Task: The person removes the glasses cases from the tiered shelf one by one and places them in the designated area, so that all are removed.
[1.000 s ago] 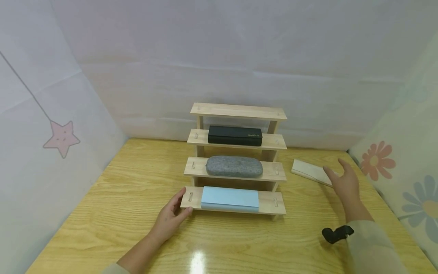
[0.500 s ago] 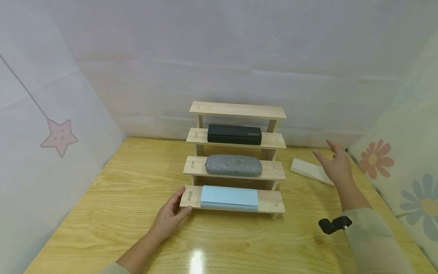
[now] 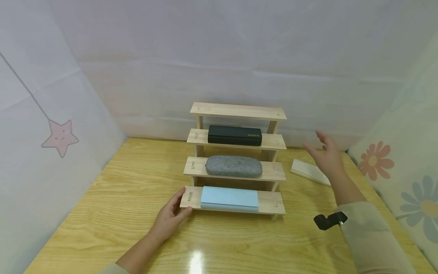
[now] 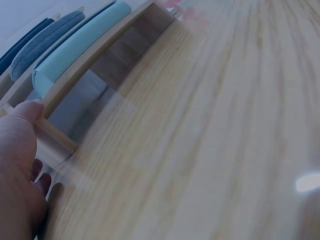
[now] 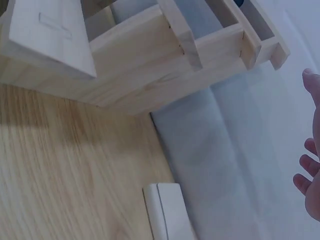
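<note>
A stepped wooden rack (image 3: 239,110) stands on the table, one long case on each of its lower three shelves. On the bottom shelf lies a light blue glasses case (image 3: 229,198), above it a grey fabric glasses case (image 3: 234,166), then a black glasses case (image 3: 234,135). The top shelf is bare. My left hand (image 3: 167,220) holds the left end of the bottom shelf, thumb at its front edge. My right hand (image 3: 328,158) hovers right of the rack, fingers apart and holding nothing. Below it lies an off-white glasses case (image 3: 309,171) on the table.
The wood-grain table (image 3: 130,190) meets a pale fabric backdrop (image 3: 171,87) behind the rack. Printed side cloths rise at left and right. A black mount (image 3: 330,220) sticks out from my right wrist.
My right hand has moved left and away from me, from over the off-white glasses case toward the rack. My left hand and the cases stay where they were.
</note>
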Tool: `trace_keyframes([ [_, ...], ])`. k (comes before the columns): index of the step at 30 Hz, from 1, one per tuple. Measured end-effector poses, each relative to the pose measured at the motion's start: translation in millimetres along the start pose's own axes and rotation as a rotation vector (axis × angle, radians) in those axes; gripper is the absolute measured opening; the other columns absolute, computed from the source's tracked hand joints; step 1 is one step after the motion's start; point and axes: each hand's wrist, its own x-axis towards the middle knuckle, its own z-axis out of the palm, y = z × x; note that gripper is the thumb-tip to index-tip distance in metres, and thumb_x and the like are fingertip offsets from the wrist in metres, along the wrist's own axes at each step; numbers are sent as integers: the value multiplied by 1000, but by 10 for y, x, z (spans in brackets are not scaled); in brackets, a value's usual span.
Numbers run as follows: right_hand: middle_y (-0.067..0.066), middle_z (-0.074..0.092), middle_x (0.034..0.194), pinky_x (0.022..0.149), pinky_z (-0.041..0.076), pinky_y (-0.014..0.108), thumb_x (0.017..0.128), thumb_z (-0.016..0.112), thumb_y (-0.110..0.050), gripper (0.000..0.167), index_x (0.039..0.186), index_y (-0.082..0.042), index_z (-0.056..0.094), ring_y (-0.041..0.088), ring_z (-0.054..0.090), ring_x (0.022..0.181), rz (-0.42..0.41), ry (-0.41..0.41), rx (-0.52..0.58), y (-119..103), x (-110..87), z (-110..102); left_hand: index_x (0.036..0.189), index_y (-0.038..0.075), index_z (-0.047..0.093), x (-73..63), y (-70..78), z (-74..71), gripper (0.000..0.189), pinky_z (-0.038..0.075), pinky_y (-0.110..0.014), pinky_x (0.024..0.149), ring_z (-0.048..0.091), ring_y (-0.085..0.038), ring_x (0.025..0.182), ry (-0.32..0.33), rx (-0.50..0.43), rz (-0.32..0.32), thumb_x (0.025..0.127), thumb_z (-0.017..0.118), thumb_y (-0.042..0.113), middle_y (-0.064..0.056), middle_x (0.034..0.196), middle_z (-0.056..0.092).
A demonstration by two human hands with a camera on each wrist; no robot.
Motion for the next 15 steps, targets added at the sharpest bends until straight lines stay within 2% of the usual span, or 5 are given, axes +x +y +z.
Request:
trace_keyframes([
  [2, 17, 23, 161, 115, 24, 65, 96, 58, -48, 81, 156, -9, 21, 45, 22, 145, -23, -3, -4, -54, 13, 5, 152, 2, 31, 3, -6, -5, 72, 30, -48, 114, 40, -35, 140, 0, -4, -4, 93, 68, 18, -23, 150, 42],
  [8, 17, 22, 162, 114, 24, 67, 95, 58, -50, 82, 157, -11, 21, 47, 22, 145, -23, -22, 16, -220, 49, 66, 152, 1, 30, 4, -9, -8, 72, 28, -46, 114, 37, -35, 141, -1, -9, -3, 93, 68, 18, -23, 152, 40],
  [15, 16, 23, 161, 118, 21, 64, 95, 61, -46, 80, 156, -10, 23, 42, 21, 147, -58, -50, 46, -323, 87, 129, 152, 2, 30, 1, -9, -11, 73, 26, -45, 115, 35, -35, 142, -6, -11, -7, 93, 68, 20, -22, 154, 36],
])
